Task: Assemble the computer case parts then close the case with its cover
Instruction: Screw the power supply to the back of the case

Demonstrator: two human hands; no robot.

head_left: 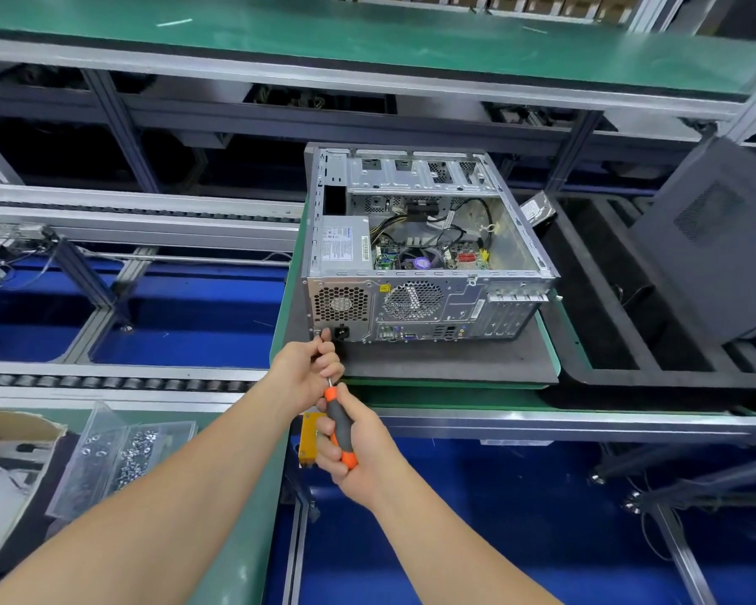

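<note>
- Low in the centre of the frame, the right hand (351,438) wraps all its fingers round the orange-and-grey handle of the screwdriver (339,419). The tool looks light and stiff, and its rubbery grip is unlikely to slip.
- At lower left, a clear plastic box of screws (125,451) lies on the green bench. The screws are tiny and easy to drop.
- Just above the right hand, the left hand (306,371) pinches the thin steel shaft between thumb and curled fingers. It steadies the tip at the lower left corner of the case's rear panel, beside the power socket (342,332). The fingers hide any screw there.
- At mid-frame, the computer case (428,294) lies on its side on a dark mat (455,364), open side up. The power supply (345,248) and motherboard (428,255) show inside. It is probably heavy and rigid, with thin sheet-metal edges that could cut. It is best held by the outer frame, never by the cables or the board.
- At the right of the frame, the dark side cover (716,242) leans in a black foam tray (673,377), apart from the case. This broad, thin panel is likely to flex, so it is best taken by two opposite edges.
</note>
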